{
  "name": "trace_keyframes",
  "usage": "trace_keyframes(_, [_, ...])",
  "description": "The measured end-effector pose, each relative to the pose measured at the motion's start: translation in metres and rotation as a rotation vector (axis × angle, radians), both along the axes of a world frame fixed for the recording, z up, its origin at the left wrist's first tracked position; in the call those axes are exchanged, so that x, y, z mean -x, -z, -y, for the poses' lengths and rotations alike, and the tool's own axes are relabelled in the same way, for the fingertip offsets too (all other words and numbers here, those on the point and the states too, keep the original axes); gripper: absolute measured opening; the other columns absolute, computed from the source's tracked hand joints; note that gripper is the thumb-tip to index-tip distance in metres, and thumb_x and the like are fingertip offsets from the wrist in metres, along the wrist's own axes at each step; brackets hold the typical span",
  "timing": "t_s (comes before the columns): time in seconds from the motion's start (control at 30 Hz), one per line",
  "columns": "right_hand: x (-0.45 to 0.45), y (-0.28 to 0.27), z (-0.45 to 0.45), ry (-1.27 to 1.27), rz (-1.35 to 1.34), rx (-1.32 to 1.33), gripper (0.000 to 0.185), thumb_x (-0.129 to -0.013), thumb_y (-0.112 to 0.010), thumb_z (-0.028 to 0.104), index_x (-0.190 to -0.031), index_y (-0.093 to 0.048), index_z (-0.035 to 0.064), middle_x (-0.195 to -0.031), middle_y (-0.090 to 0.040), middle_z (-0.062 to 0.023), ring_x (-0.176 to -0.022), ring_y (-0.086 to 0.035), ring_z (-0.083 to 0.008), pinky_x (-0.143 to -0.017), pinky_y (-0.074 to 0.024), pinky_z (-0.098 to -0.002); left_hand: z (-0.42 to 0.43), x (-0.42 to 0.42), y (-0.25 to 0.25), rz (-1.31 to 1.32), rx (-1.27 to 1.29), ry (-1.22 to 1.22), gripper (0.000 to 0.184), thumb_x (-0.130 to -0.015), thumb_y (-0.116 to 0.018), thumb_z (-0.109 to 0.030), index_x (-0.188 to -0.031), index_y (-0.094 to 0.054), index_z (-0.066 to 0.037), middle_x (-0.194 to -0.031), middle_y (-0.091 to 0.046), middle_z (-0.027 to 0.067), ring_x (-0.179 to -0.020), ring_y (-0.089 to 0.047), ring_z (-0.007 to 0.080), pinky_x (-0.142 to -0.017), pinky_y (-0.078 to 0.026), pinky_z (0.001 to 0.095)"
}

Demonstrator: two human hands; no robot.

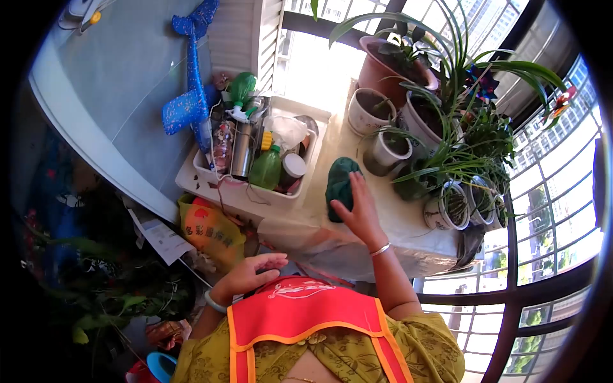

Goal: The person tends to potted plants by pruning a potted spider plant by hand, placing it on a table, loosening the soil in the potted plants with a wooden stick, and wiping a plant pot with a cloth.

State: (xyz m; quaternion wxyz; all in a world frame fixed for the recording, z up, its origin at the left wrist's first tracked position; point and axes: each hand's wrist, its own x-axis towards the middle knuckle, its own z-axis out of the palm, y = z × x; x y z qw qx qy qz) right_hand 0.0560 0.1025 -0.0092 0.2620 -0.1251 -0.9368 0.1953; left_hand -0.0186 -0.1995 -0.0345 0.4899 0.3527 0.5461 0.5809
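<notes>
On the pale covered table (pixel 287 220) lies a bunched dark green cloth (pixel 340 185). My right hand (pixel 359 207) rests against the right side of this cloth, with its fingers stretched out and the thumb apart. My left hand (pixel 258 271) hovers in front of my red apron (pixel 306 309), its fingers extended and nothing held in it. To the left of the cloth, a white tray (pixel 294 191) holds a green spray bottle (pixel 265 169), a metal flask (pixel 242 150) and a white-lidded jar (pixel 294 166).
Several potted plants stand on the table's right side, including a small white pot (pixel 391 148) and a large terracotta pot (pixel 386 70). A blue whale-tail object (pixel 182 112) rises beside the tray. A yellow bag (pixel 211 233) sits below left. Barred windows (pixel 543 191) line the right.
</notes>
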Motion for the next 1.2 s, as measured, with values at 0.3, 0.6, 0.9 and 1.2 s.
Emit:
trace_keyframes(0.3, [0.009, 0.035, -0.017, -0.062, -0.138, 0.088, 0.038, -0.076, -0.064, 0.007, -0.112, -0.053, 0.0011, -0.126, -0.048, -0.0183, -0.119, -0.043, -0.0370, -0.099, -0.0359, -0.0418, 0.011, -0.087, 0.018, 0.335, 0.049, -0.383, 0.046, -0.091, -0.054, -0.017, -0.130, -0.039, 0.003, -0.122, -0.053, 0.0159, -0.112, -0.051, 0.0205, -0.096, -0.039, 0.0314])
trace_keyframes(0.6, [-0.008, -0.007, 0.005, 0.028, -0.293, 0.749, 0.027, -0.078, -0.066, 0.004, -0.102, -0.053, 0.0015, -0.113, -0.060, -0.0144, -0.102, -0.056, -0.0203, -0.087, -0.0432, -0.0313, 0.020, -0.109, 0.008, 0.278, 0.049, -0.531, 0.045, -0.091, -0.054, -0.018, -0.130, -0.040, 0.001, -0.120, -0.054, 0.0148, -0.113, -0.051, 0.0208, -0.097, -0.040, 0.0323])
trace_keyframes(0.9, [-0.017, -0.026, 0.172, -0.930, 0.137, 0.946, 0.022, -0.082, -0.065, 0.019, -0.086, -0.050, 0.0031, -0.077, -0.048, 0.0002, -0.072, -0.044, -0.0102, -0.068, -0.0388, -0.0247, 0.069, -0.156, 0.010, 0.560, -0.372, -0.974, 0.055, -0.093, -0.050, -0.027, -0.138, -0.026, -0.007, -0.139, -0.033, 0.0114, -0.121, -0.043, 0.0217, -0.099, -0.039, 0.0370])
trace_keyframes(1.2, [-0.034, 0.016, 0.366, -1.801, 0.410, 0.357, 0.029, -0.077, -0.065, 0.002, -0.105, -0.057, -0.0034, -0.122, -0.050, -0.0200, -0.117, -0.047, -0.0374, -0.095, -0.0399, -0.0411, 0.199, -0.224, 0.056, 0.917, -0.922, -1.409, 0.042, -0.095, -0.041, -0.038, -0.130, -0.040, -0.014, -0.126, -0.049, 0.0060, -0.112, -0.050, 0.0186, -0.094, -0.042, 0.0378])
